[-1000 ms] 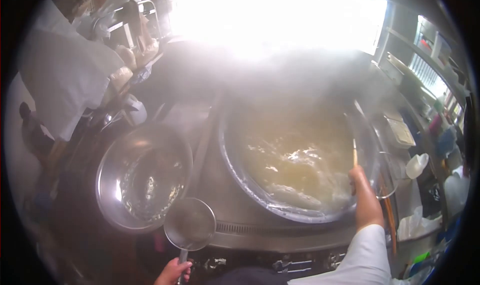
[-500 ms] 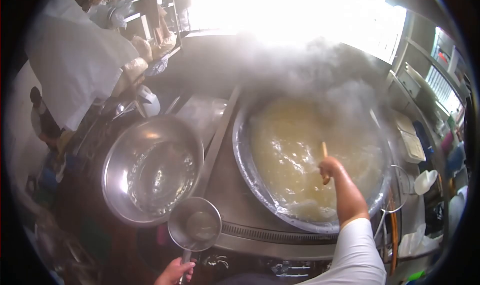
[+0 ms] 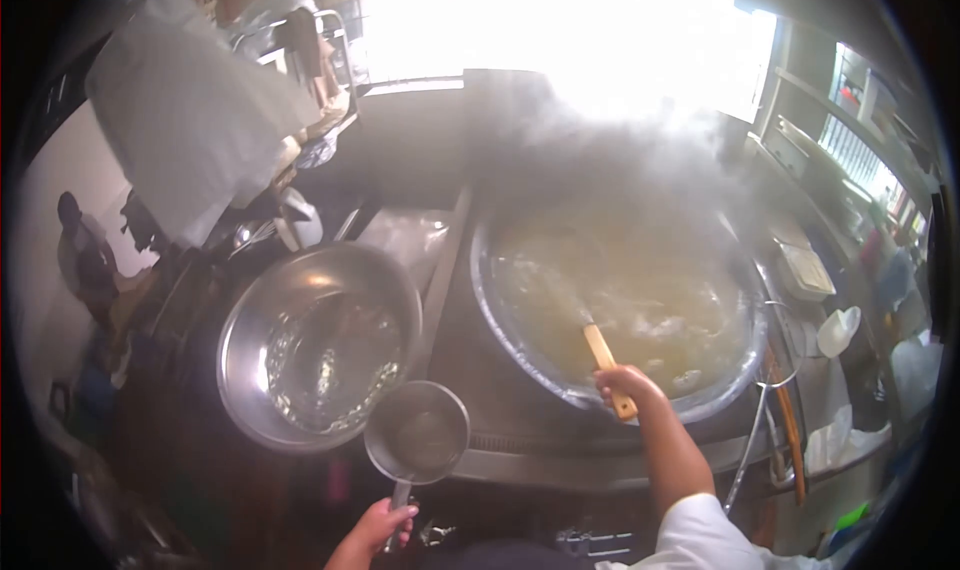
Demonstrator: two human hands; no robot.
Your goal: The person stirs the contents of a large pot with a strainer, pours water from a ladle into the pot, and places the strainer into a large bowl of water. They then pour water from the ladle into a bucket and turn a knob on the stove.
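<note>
My left hand (image 3: 390,523) is closed around the handle of a metal saucepan (image 3: 418,435), held beside the near edge of a wide steel bowl (image 3: 243,370) with clear liquid in it. My right hand (image 3: 625,382) grips a wooden handle (image 3: 598,345) over the near rim of a large round cauldron (image 3: 497,322). The handle slants up and away to the left; its far end meets the cloudy yellowish liquid (image 3: 560,260), and what is fixed to it is hidden.
Thick steam (image 3: 640,150) blurs the cauldron's far side. Along the right lie a white plastic container (image 3: 805,270), a white scoop (image 3: 839,332) and long-handled tools (image 3: 785,425). A white sheet (image 3: 190,120) hangs at upper left; a person (image 3: 88,255) stands beyond.
My right hand has come back towards me, from over the liquid to the near rim, and the wooden handle now slants left. The saucepan stays in my left hand. The view has shifted slightly.
</note>
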